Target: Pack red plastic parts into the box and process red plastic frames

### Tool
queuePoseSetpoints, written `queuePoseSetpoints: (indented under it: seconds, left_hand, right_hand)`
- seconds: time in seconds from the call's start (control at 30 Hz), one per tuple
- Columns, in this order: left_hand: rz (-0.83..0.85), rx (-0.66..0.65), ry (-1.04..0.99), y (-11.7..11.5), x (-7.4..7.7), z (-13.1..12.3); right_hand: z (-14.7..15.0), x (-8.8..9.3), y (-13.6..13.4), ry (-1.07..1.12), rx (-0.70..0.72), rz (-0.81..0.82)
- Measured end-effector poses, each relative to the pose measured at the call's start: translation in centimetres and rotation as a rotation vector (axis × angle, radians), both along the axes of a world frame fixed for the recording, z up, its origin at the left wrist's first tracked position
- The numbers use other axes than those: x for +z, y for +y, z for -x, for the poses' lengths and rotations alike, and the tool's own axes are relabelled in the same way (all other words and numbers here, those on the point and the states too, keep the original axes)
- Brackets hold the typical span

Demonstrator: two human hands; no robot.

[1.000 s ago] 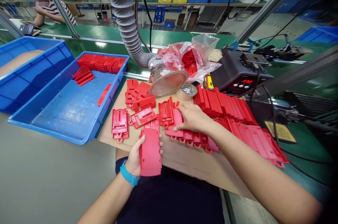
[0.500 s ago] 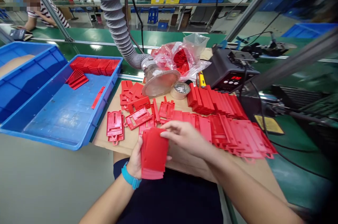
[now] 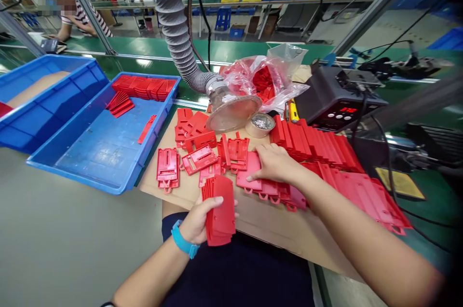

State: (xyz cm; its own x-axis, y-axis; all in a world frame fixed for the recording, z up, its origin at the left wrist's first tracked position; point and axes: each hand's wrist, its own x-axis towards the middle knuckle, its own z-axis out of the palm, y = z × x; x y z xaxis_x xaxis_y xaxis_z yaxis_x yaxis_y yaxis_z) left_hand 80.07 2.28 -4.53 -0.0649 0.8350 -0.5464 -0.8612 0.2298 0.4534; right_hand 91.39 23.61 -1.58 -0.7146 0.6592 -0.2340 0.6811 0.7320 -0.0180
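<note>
My left hand (image 3: 198,222), a blue band on its wrist, grips a stack of flat red plastic plates (image 3: 220,210) held upright over the near edge of the cardboard sheet (image 3: 260,222). My right hand (image 3: 275,163) lies with its fingers pressed on the near end of a long overlapping row of red plates (image 3: 347,188) on the cardboard. Loose red plastic frames (image 3: 197,152) lie scattered to the left of that hand.
A blue tray (image 3: 97,143) holding red strips sits at left, beside a deeper blue bin (image 3: 43,104). A grey fume hose with a clear funnel (image 3: 231,109), a bag of red parts (image 3: 264,77), a solder reel (image 3: 259,124) and a black soldering station (image 3: 336,99) stand behind. Another person sits far left.
My right hand came to the stack in my left hand with a plate, then went back to the row on the cardboard. The stack in my left hand looks thicker.
</note>
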Motion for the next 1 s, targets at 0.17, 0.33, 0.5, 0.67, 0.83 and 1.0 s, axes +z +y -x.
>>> queuePoseSetpoints:
  seconds: [0.17,0.33,0.5,0.67,0.83,1.0]
  left_hand:
    - [-0.023,0.033,0.087,0.3,0.2,-0.9]
    - [-0.106,0.061,0.136,0.7,-0.3,-1.3]
    - [-0.256,0.062,0.217,1.4,-0.8,-1.9]
    - [-0.406,-0.075,0.302,2.2,-0.8,-2.7]
    - [-0.448,-0.202,0.627,3.2,-0.8,-3.5]
    - [-0.506,-0.244,0.738,4.1,-1.2,-4.1]
  right_hand:
    - [0.2,0.9,0.2,0.194,-0.156,0.047]
    - [-3.7,3.1,-0.6,0.666,-0.379,0.416]
    - [-6.1,3.1,-4.4,0.889,-0.426,0.805]
    - [-5.1,-0.6,-7.2,0.913,-0.332,0.951]
    - [-5.3,-2.1,-9.0,1.003,-0.317,0.7]
    - [-6.7,-2.9,-9.9,1.144,-0.279,0.607]
